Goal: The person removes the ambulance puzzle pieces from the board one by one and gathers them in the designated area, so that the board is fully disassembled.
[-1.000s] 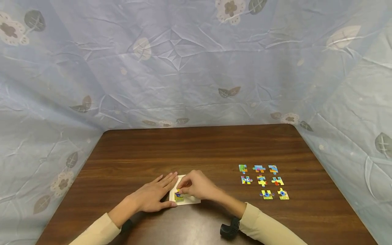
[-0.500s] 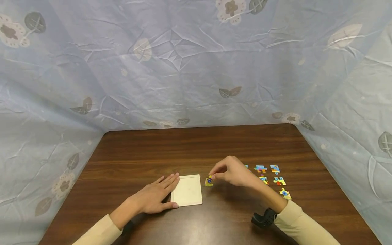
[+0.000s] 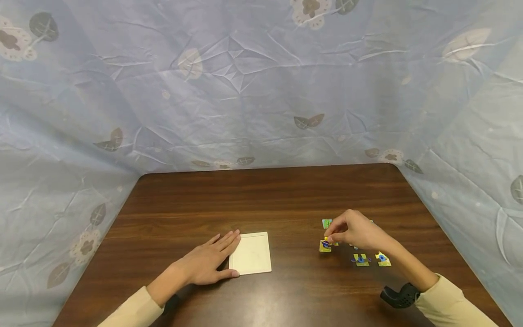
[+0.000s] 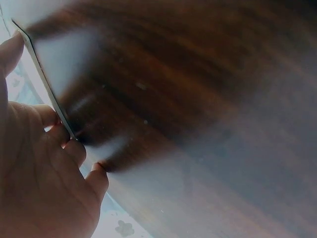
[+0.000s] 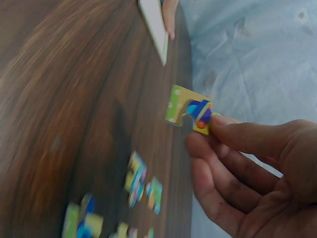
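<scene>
My left hand (image 3: pixel 206 263) lies flat with straight fingers on the left side of a square cream puzzle tray (image 3: pixel 251 254). In the left wrist view, that tray shows as a thin edge (image 4: pixel 47 87) against the fingers. My right hand (image 3: pixel 359 230) pinches a yellow-green jigsaw piece (image 3: pixel 324 246) with blue printing between thumb and fingers. The right wrist view has this piece (image 5: pixel 177 101) raised above the tabletop, one notch showing in its side. Loose jigsaw pieces lie close around and under the right hand, which hides several of them.
Two jigsaw pieces, one with blue tabs (image 3: pixel 361 260) and one at the corner (image 3: pixel 383 259), lie nearest on the right of the dark wooden table (image 3: pixel 245 200). A green piece (image 3: pixel 326 223) shows behind. Pale patterned cloth (image 3: pixel 261 91) hangs around the table's back and sides.
My right hand has carried the jigsaw piece from over the tray rightward to the loose pieces. The tray's inside is uncovered now. My left hand has stayed on the tray.
</scene>
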